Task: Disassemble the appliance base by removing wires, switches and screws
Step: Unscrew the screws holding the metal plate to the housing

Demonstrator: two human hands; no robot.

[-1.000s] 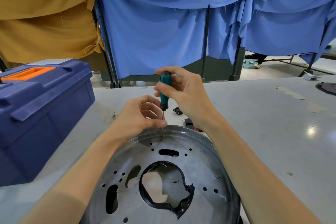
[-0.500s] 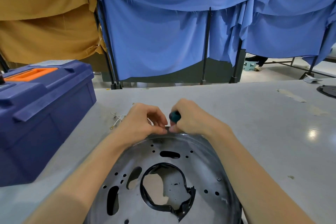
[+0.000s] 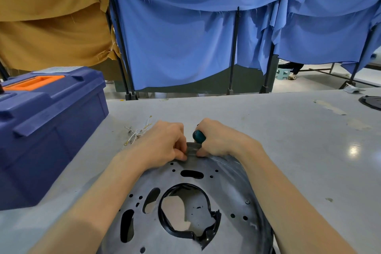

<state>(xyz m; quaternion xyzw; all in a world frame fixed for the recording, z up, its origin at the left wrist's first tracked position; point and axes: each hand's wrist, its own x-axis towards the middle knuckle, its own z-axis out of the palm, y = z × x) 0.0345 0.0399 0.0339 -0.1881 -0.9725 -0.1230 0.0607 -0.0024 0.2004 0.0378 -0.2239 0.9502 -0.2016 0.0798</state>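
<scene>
Grey table (image 3: 268, 130), blue curtains behind. Your left hand (image 3: 158, 144) pinches far rim of metal base (image 3: 185, 192); your right hand (image 3: 222, 140) fist-grips teal screwdriver (image 3: 199, 136), thumb on rim.

No text, label, brand, number or sign is showing clearly enough to read. The blue toolbox (image 3: 51, 119) is carrying a pale panel (image 3: 59, 69) on its lid (too blurred to tell whether anything is printed there). The appliance base (image 3: 231, 192) and the teal screwdriver (image 3: 199, 136) are showing no lettering that can be made out.
</scene>
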